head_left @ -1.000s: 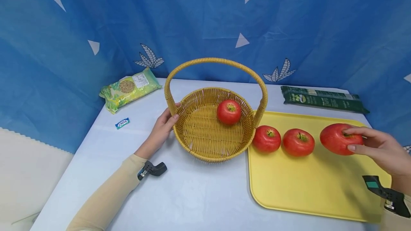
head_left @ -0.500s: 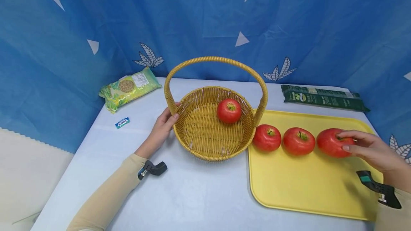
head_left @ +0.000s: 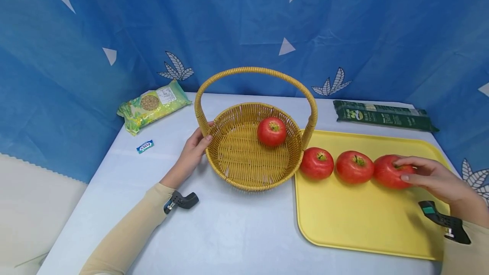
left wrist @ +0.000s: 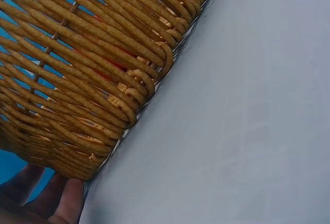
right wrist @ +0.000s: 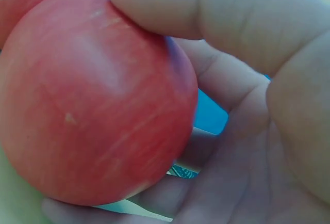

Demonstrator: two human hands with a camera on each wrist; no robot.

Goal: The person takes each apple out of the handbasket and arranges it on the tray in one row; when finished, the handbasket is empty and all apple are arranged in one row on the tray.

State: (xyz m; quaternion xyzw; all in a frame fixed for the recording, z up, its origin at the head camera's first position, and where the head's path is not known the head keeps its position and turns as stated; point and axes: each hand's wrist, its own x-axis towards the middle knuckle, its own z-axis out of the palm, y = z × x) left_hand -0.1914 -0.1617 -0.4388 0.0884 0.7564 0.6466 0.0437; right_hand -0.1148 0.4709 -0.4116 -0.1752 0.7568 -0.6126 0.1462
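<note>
My left hand (head_left: 192,150) holds the left side of a woven basket (head_left: 252,169), thumb at the rim by the handle's foot. In the left wrist view its fingertips (left wrist: 69,201) lie against the basket's outer wall. One red apple (head_left: 271,131) sits inside, toward the back right. On the yellow tray (head_left: 359,220), my right hand (head_left: 439,179) grips an apple (head_left: 387,174) at the right end of a row. That apple (right wrist: 93,100) fills much of the right wrist view, thumb and fingers around it. Left of it are a middle apple (head_left: 354,167) and a left apple (head_left: 317,164).
A green bag of beans or grains (head_left: 153,105) lies at the back left, with a small blue-green wrapped sweet (head_left: 145,146) in front of it. A long dark green packet (head_left: 383,116) lies behind the tray. A blue curtain (head_left: 244,24) hangs behind the white table (head_left: 229,232).
My right hand has lowered its apple onto the tray and moved it left, up against the middle apple. The left hand and basket have stayed in place.
</note>
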